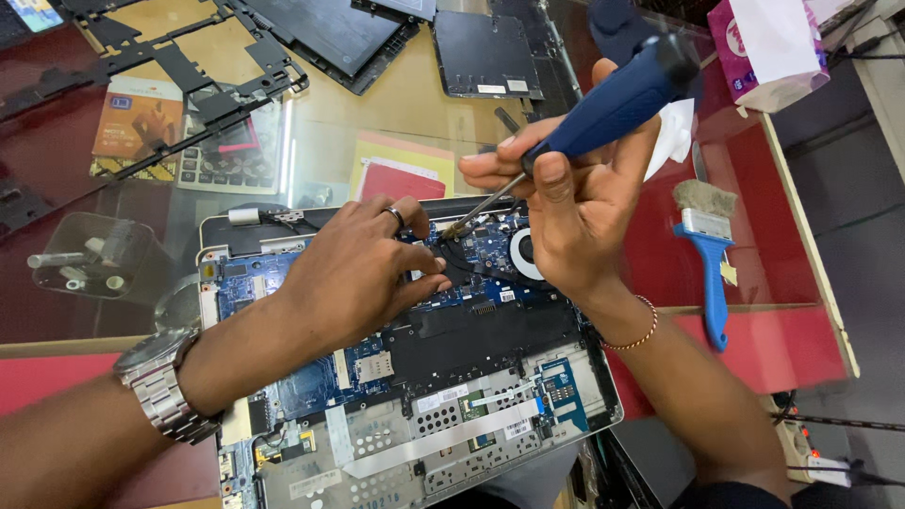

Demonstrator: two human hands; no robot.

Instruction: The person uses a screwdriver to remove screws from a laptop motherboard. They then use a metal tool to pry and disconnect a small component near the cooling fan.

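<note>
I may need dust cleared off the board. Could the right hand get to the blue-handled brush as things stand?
Probably not at once: the right hand is wrapped around the blue screwdriver. The brush lies uncovered just right of it on the red surface, nothing between.

I see the laptop (415,377) lying open-bellied on the glass table, its bottom cover off, blue board, black battery bay and round fan exposed (the fan sits at the far right of the board). My left hand (353,273) rests flat on the board, fingers spread toward the middle. My right hand (575,203) grips the screwdriver (584,118), blue handle tilted up and away, thin shaft slanting down-left, its tip on the board just beside my left fingertips.
</note>
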